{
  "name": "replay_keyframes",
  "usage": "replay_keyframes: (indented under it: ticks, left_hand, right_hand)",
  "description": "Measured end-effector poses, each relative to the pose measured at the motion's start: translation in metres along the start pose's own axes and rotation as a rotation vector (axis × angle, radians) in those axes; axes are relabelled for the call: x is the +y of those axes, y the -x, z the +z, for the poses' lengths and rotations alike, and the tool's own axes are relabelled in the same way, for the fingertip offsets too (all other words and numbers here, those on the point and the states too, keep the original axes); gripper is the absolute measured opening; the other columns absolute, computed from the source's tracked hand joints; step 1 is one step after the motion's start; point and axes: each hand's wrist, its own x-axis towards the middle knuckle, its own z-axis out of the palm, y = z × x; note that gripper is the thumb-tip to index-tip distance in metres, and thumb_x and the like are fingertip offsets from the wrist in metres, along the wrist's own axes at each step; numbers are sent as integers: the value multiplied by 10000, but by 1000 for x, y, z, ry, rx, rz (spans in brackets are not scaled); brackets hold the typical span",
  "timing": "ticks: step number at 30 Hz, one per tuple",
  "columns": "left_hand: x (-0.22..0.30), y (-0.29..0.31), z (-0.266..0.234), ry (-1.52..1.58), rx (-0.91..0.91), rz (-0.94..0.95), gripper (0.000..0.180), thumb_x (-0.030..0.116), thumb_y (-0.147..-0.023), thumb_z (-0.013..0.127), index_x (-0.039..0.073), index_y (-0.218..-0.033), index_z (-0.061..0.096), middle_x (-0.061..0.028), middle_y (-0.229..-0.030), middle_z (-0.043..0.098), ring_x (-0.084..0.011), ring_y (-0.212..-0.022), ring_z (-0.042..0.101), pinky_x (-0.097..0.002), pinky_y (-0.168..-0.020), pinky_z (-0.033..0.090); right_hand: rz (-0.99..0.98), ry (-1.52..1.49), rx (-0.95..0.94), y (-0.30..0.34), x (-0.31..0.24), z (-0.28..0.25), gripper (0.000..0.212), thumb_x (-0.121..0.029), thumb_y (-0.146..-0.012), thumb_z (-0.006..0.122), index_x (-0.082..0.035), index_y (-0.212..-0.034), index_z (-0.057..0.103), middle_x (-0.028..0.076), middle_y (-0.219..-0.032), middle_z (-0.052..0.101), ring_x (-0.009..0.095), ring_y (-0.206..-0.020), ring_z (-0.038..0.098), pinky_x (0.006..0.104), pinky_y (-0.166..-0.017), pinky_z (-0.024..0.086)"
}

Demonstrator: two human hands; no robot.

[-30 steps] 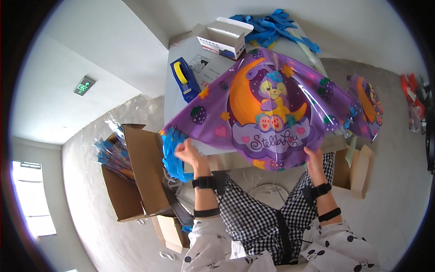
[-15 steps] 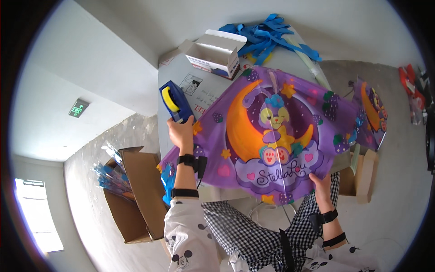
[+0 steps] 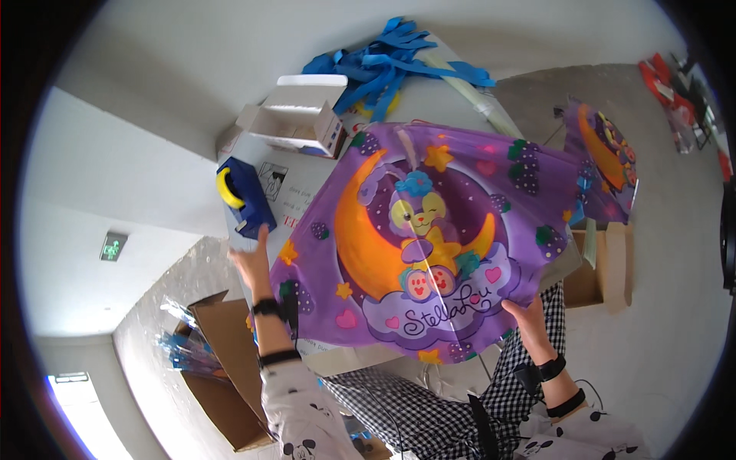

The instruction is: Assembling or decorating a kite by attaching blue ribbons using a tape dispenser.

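A purple kite [image 3: 368, 268] is spread over the table in front of me, printed with a cartoon rabbit on an orange crescent moon. Its tail section [image 3: 606, 157] hangs out past the right side. My right hand [image 3: 530, 326] pinches the kite's lower right edge, thumb on top. Beyond the kite's left edge, my left hand [image 3: 253, 264] has thumb and fingers apart and holds nothing. Just past its fingertips stands a blue tape dispenser [image 3: 249, 195] with a yellow wheel.
An opened white carton [image 3: 295, 126] and a heap of blue ribbons [image 3: 391, 65] lie at the table's far side, near a rolled clear plastic sheet [image 3: 479, 100]. A cardboard box [image 3: 230, 360] with packaged items stands low left; another open box [image 3: 613, 268] is at right.
My left hand has drawn back slightly from the tape dispenser, its fingers spreading. The view has shifted, so the table things appear further left. My right hand stays on the kite's edge.
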Motion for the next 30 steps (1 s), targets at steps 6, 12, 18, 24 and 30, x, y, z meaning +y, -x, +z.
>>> replay_keyframes:
  ticks: [6, 12, 18, 24, 30]
  left_hand:
    - [-39, 40, -33, -243, -412, 300, 752, 467, -662, 821, -49, -1153, 582, -175, -1025, 664, -263, -927, 646, -363, -796, 495]
    - [-65, 8, -54, -88, -710, 325, 489, 381, -684, 811, -42, -896, 686, -143, -768, 700, -285, -687, 664, -398, -661, 484]
    - [-3, 32, -43, -492, -346, 328, 399, 343, -677, 789, 11, -877, 695, -160, -836, 697, -330, -834, 660, -469, -815, 415]
    - [-18, 21, -32, -582, -157, 355, 600, 313, -711, 743, 15, -1198, 558, -206, -1140, 624, -382, -1092, 563, -478, -941, 394]
    - [14, 1, 3, 660, -49, 45, 814, 256, -820, 714, -63, -1428, 276, -244, -1465, 322, -325, -1336, 370, -398, -1099, 303]
  right_hand:
    - [-13, 89, 32, -3, -5, -3, 485, -11, -794, 660, 11, -1248, 494, 72, -1136, 595, 165, -1024, 573, 300, -920, 446]
    - [48, 78, -66, 2, -3, 7, 439, -37, -790, 655, 17, -1207, 530, 87, -1093, 627, 191, -977, 599, 318, -902, 459]
    - [8, 165, -194, 5, 3, 4, 591, -107, -836, 647, 21, -1350, 385, 155, -1149, 605, 238, -1062, 574, 369, -948, 446]
    - [98, 108, -186, 3, 9, -6, 548, -112, -869, 644, 17, -1316, 355, 140, -1044, 616, 217, -938, 628, 330, -798, 520]
    - [234, 154, -136, -6, -12, -76, 397, -163, -916, 638, -41, -1171, 359, 72, -807, 602, 132, -686, 638, 224, -555, 495]
